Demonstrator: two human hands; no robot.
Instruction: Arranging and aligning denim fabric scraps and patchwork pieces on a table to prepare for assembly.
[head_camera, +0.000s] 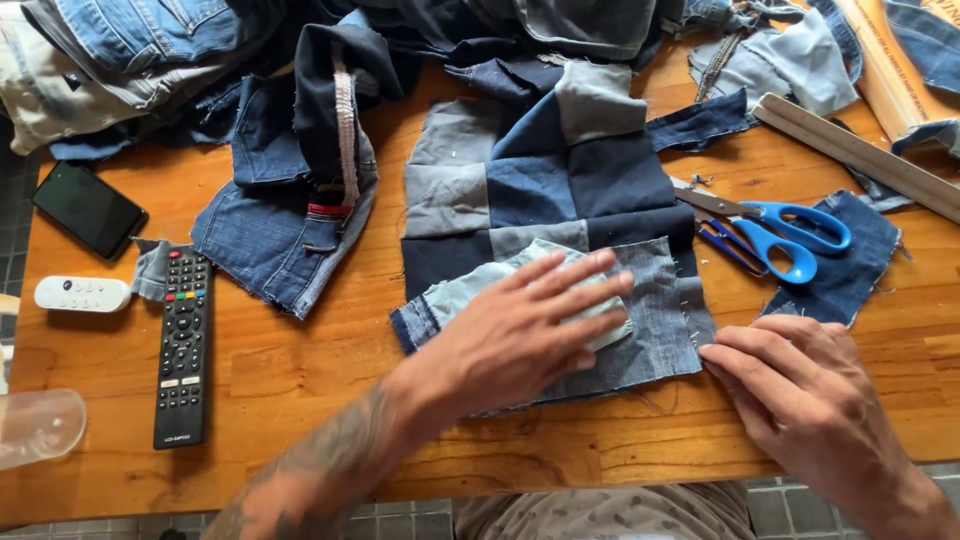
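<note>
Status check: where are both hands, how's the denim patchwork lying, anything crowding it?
Left hand flat on the denim patchwork, fingers spread. Right hand at its lower right corner, fingertips on the edge. Patchwork flat on the wooden table. Blue-handled scissors close at right.

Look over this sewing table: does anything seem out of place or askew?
Two remotes, a black remote and a small white remote, lie at the table's left edge among denim, unrelated to sewing. The light patch under the left hand sits crooked on the patchwork.

Blue-handled scissors (775, 232), a black remote (183, 345), a phone (89, 209) (screen dark) and a wooden ruler (855, 153) lie around.
</note>
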